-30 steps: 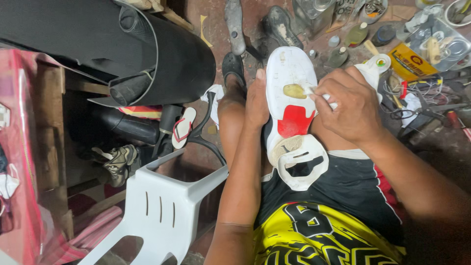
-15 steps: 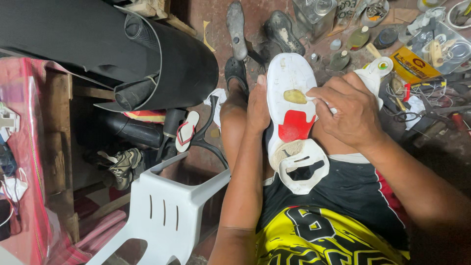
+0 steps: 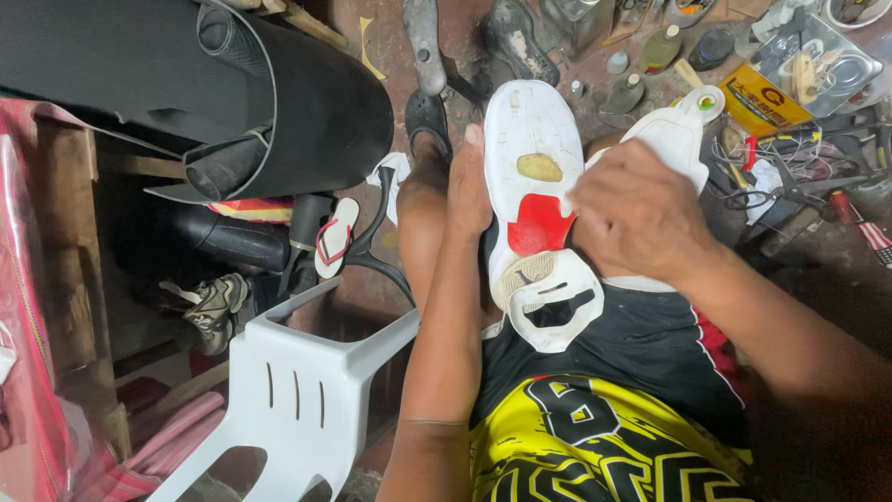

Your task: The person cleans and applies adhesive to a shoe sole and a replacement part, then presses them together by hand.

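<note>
On my lap, sole up, lies the white shoe [image 3: 536, 186], and my left hand [image 3: 469, 191] clasps its left edge, thumb along the rim, pinning it against my knee. My right hand [image 3: 636, 218] is clenched over the right edge of the sole beside the red patch [image 3: 539, 226]; whether its grip pinches a small tool or only the sole edge I cannot tell, since the fingers curl under. To do this well I judge the left grip should hold the shoe dead steady while the right works in short, controlled strokes along the seam, keeping pressure off the yellowish spot [image 3: 539, 167] near the forefoot. A second white shoe [image 3: 674, 130] rests just behind my right hand.

Outward, no bench carries any of this: the work sits on my thighs over black and yellow shorts [image 3: 595, 437]. To the near left stands a white plastic chair [image 3: 297, 390]; farther left a big roll of black rubber sheet [image 3: 279, 102]. Far on the reddish floor [image 3: 469, 28] lie loose dark soles [image 3: 516, 37], a yellow box [image 3: 767, 98] and scattered tools at far right.
</note>
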